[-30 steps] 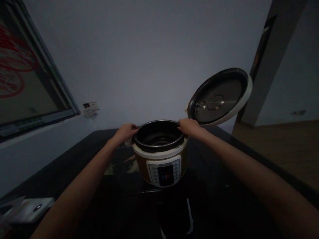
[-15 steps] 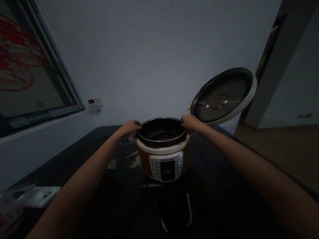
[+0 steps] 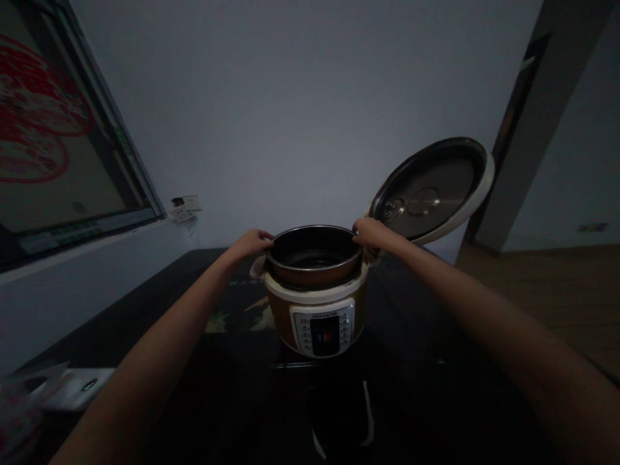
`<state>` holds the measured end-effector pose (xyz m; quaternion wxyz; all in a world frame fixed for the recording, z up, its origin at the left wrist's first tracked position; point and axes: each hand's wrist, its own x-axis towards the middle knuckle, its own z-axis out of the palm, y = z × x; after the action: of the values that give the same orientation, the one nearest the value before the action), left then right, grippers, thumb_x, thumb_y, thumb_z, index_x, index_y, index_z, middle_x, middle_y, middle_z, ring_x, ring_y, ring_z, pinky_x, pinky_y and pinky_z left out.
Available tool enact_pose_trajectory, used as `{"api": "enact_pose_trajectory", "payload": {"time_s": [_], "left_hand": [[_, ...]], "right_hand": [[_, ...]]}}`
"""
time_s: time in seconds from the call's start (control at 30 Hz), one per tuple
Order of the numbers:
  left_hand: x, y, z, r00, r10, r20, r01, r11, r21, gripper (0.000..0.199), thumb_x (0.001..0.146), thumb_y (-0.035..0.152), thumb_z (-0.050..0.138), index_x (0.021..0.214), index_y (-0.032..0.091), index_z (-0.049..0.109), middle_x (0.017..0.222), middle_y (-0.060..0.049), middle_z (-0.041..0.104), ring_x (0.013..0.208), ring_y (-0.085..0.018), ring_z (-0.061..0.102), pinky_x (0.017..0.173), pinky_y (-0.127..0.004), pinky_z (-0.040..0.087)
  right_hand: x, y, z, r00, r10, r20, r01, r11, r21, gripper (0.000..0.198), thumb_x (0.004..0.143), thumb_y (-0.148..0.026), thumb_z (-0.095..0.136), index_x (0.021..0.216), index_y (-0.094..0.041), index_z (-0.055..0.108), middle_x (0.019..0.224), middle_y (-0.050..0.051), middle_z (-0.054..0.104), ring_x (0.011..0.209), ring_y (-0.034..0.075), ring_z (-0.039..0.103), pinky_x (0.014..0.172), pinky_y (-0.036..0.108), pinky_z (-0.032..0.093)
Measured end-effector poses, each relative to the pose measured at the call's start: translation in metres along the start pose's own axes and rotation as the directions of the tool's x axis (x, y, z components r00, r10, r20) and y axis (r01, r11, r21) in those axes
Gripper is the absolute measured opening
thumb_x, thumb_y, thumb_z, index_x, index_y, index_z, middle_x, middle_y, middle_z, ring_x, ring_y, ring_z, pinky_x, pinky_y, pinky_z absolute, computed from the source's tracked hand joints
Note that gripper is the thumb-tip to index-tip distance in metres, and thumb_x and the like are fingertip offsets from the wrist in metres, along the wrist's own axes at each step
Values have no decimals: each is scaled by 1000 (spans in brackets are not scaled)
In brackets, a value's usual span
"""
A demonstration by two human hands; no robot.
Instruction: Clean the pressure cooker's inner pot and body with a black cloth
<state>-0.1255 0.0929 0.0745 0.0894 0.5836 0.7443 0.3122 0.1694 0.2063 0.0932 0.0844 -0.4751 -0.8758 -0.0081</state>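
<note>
A gold and white electric pressure cooker (image 3: 279, 313) stands on a dark glossy table, its control panel facing me. Its round lid (image 3: 431, 187) is swung up on the right side, showing the metal underside. The dark inner pot (image 3: 314, 278) sits partly raised out of the cooker body, with a band of its brown outer wall showing above the white rim. My left hand (image 3: 252, 241) pinches the pot's rim on the left. On the opposite side, my right hand (image 3: 372, 235) grips the rim close to the lid hinge. Nothing shows inside the pot.
The black table (image 3: 232, 400) reaches back to a pale wall with a power socket (image 3: 186, 206). At the near left lie a white object (image 3: 80, 387) and a plastic bag (image 3: 19, 407). A window (image 3: 62, 129) with red decorations is at the left.
Both hands have lifted the inner pot slightly, so more of its outer wall shows above the cooker's rim. The view has shifted a little.
</note>
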Motion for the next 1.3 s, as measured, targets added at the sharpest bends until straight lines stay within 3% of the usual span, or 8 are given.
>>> {"api": "enact_pose_trajectory", "payload": {"time_s": [0.2, 0.43, 0.5, 0.7, 0.83, 0.97, 1.07, 1.3], "left_hand": [[1, 14, -16, 996, 8, -91, -19, 993, -118, 35, 67, 26, 58, 94, 11, 75, 80, -8, 74, 74, -19, 64, 69, -29, 48], [-8, 35, -30, 978, 29, -207, -95, 943, -318, 32, 70, 25, 59, 95, 11, 73, 79, -7, 72, 71, -16, 61, 67, -28, 47], [-11, 43, -34, 968, 21, -251, -130, 895, -428, 27, 70, 23, 62, 92, 12, 72, 79, -5, 72, 72, -15, 62, 67, -27, 48], [-34, 74, -55, 950, 80, -300, -244, 789, -563, 25, 77, 16, 62, 98, 2, 67, 87, -7, 71, 85, -13, 64, 78, -24, 47], [-63, 99, -73, 931, 150, -334, -317, 787, -529, 33, 86, 13, 51, 111, -8, 59, 104, -9, 69, 117, -24, 57, 89, -26, 43], [-99, 124, -91, 930, 120, -348, -300, 797, -525, 39, 90, 16, 43, 120, -8, 53, 118, -9, 66, 135, -35, 34, 95, -32, 41], [-127, 135, -102, 927, 60, -369, -255, 823, -508, 44, 93, 20, 36, 130, -3, 48, 123, -3, 63, 135, -35, 27, 89, -33, 43], [-177, 107, -131, 821, 81, -566, -312, 893, -325, 39, 91, 15, 38, 121, 3, 60, 90, 10, 69, 127, -31, 40, 86, -38, 45]], "right_hand": [[1, 1, -31, 996, -4, -91, 21, 983, 181, 29, 82, -13, 61, 108, -4, 70, 101, 19, 72, 93, 25, 68, 77, 29, 50], [-17, 5, -56, 980, 42, -195, 50, 893, 448, 33, 84, -11, 56, 114, -4, 66, 75, 10, 69, 55, 10, 54, 50, 22, 41], [-22, 7, -61, 968, 90, -233, 68, 803, 592, 31, 84, -10, 58, 112, -4, 67, 61, 3, 61, 47, 8, 45, 46, 21, 36], [-31, 12, -78, 949, 161, -271, 202, 350, 915, 13, 83, -2, 58, 89, -8, 68, 50, -6, 47, 44, 4, 36, 47, 20, 31], [-54, 4, -95, 936, 183, -301, 270, 175, 947, 18, 85, -1, 56, 83, -15, 67, 52, -7, 48, 43, 3, 37, 46, 18, 34], [-96, -15, -112, 890, 234, -390, 375, 108, 921, 26, 85, 0, 54, 78, -19, 70, 53, -6, 52, 40, 2, 40, 39, 15, 32], [-125, -31, -119, 865, 233, -445, 433, 106, 895, 31, 88, 1, 49, 79, -20, 71, 51, -8, 50, 38, 0, 38, 39, 14, 32], [-162, -64, -105, 865, 105, -490, 490, 27, 871, 29, 89, 0, 47, 84, -19, 68, 51, -9, 47, 40, 2, 37, 39, 17, 28]]}}
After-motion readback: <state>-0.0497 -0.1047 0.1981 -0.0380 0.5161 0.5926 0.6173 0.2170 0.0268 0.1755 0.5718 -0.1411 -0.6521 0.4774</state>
